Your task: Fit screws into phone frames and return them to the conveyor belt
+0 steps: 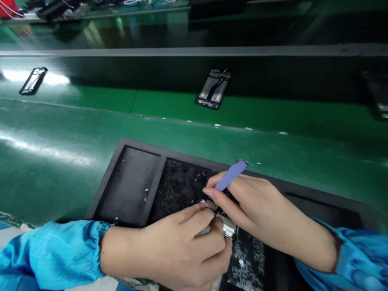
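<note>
My left hand point(188, 246) is closed on a partly assembled phone point(227, 227) and steadies it over the black tray. Silver metal and a pale edge of the phone show between the fingers; the rest is covered. Above it, my right hand point(251, 198) pinches a flat purple tool point(233, 174) that looks like tweezers. Its wide end points up and away to the right, while the working tip is hidden behind the fingers. Both hands nearly meet at the phone's upper end.
Under my hands lies a black compartmented tray point(163, 154), with tiny pale bits in several sections. Beyond the green bench point(100, 125), a strip carries an opened phone point(214, 89), another phone point(33, 81) at left, and a dark device point(377, 95) at the right edge.
</note>
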`<act>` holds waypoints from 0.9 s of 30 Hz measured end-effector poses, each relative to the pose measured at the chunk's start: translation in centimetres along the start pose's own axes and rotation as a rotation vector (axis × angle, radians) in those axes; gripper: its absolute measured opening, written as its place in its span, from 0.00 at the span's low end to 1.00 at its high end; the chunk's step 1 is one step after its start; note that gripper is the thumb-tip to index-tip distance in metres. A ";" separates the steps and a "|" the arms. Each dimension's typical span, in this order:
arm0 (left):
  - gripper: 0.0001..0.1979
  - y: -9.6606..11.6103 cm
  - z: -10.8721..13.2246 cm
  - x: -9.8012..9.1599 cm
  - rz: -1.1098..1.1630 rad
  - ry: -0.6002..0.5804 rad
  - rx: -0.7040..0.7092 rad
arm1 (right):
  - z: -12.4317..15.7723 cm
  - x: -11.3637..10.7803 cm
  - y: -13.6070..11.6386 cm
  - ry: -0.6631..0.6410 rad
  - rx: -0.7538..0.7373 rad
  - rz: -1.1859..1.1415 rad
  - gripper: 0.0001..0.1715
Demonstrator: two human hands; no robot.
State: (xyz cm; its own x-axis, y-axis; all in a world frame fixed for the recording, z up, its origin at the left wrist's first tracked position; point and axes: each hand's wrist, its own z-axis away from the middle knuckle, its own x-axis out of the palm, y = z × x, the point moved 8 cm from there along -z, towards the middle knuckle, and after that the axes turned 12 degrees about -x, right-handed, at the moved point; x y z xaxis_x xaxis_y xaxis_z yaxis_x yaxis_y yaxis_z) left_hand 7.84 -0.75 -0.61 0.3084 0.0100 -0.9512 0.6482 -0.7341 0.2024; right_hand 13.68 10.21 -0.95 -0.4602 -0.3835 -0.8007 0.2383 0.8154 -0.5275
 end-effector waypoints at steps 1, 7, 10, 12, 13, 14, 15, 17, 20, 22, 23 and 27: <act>0.22 0.0 0.0 0.0 -0.001 0.000 -0.001 | 0.1 -0.1 0.0 0.015 -0.005 0.006 0.18; 0.22 -0.1 0.0 0.0 0.006 0.000 -0.010 | 0.3 -0.5 0.0 0.058 0.012 -0.001 0.16; 0.22 -0.1 0.0 0.0 0.015 -0.008 -0.013 | 0.4 -0.6 0.0 0.063 0.015 0.003 0.17; 0.22 0.0 0.1 0.0 0.018 -0.010 -0.012 | 0.5 -0.6 0.0 0.063 0.018 0.010 0.17; 0.22 0.0 0.1 0.0 0.021 -0.008 -0.011 | 0.5 -0.6 0.0 0.061 0.018 0.012 0.17; 0.22 0.0 0.1 0.0 0.024 -0.006 -0.011 | 0.5 -0.6 0.0 0.060 0.013 0.016 0.16; 0.22 0.0 0.1 0.0 0.028 -0.003 -0.012 | 0.5 -0.6 -0.1 0.062 -0.002 0.020 0.15; 0.22 0.0 0.1 0.0 0.037 0.014 -0.010 | 0.5 -0.7 -0.6 0.084 -0.057 0.044 0.14; 0.22 0.0 0.1 0.2 0.043 0.024 -0.008 | 0.6 -1.0 -1.2 0.124 -0.129 0.101 0.13; 0.22 0.0 0.2 0.3 0.040 0.018 -0.004 | 0.7 -0.9 -1.3 0.126 -0.148 0.119 0.12; 0.21 0.0 0.2 0.3 0.040 0.017 -0.002 | 0.7 -0.8 -1.4 0.118 -0.162 0.116 0.12; 0.21 0.0 0.2 0.1 0.039 0.022 -0.004 | 0.8 -0.3 -1.8 0.082 -0.218 0.084 0.10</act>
State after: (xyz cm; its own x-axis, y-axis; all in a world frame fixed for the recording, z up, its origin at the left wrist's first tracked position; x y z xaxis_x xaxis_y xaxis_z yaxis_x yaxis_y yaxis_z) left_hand 7.74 -0.87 -0.77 0.3490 -0.0034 -0.9371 0.6384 -0.7312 0.2405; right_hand 14.11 8.49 0.04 -0.5167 -0.2807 -0.8089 0.0931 0.9207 -0.3789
